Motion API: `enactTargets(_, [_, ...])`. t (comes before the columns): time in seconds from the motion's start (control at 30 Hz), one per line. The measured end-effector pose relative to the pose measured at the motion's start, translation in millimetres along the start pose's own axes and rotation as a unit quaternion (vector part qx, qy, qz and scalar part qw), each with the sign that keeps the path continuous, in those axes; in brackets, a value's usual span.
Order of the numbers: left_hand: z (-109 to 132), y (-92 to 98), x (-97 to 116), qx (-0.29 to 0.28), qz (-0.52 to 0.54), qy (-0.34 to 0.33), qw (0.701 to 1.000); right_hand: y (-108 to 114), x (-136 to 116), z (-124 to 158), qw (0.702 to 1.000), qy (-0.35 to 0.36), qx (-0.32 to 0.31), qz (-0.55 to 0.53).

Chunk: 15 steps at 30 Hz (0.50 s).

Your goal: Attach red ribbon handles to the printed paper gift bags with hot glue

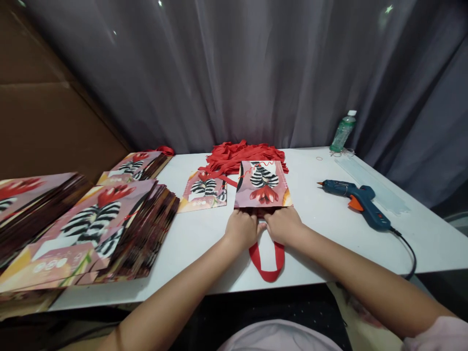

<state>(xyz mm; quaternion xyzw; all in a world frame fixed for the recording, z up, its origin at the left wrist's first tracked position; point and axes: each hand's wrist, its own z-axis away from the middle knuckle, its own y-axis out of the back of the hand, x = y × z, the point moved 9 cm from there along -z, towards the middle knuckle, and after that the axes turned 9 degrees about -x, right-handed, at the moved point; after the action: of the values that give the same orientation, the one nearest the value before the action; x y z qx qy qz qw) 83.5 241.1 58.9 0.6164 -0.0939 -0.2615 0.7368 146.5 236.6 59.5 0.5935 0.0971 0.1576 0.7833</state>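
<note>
A printed paper bag (pixel 263 187) lies upside down in front of me, its mouth edge toward me. My left hand (pixel 242 227) and my right hand (pixel 284 224) are side by side at that edge, fingers bent and partly hidden under it, thumbs close together. Both appear to grip or press the bag there. From between them a red ribbon handle (pixel 269 276) loops toward the table's front edge. The ends of the loop are hidden by my hands and the bag.
Behind the bag lies a heap of red ribbon handles (pixel 243 153). Another flat printed bag (pixel 205 190) is left of it. Stacks of printed bags (pixel 93 219) fill the left side. On the right are a blue glue gun (pixel 360 200) with a cord, face masks (pixel 373 185) and a plastic bottle (pixel 342 131).
</note>
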Motion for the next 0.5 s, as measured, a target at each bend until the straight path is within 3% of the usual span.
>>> enactTargets(0.37, [-1.7,1.3,6.1,-0.016,0.000,0.009,1.000,-11.2,12.9,9.0,0.999,0.022,-0.009,0.037])
enactTargets(0.5, [-1.5,-2.9,4.9,-0.017,0.016,0.024,0.999,-8.4,11.3,5.2,0.999,-0.002,-0.003,0.032])
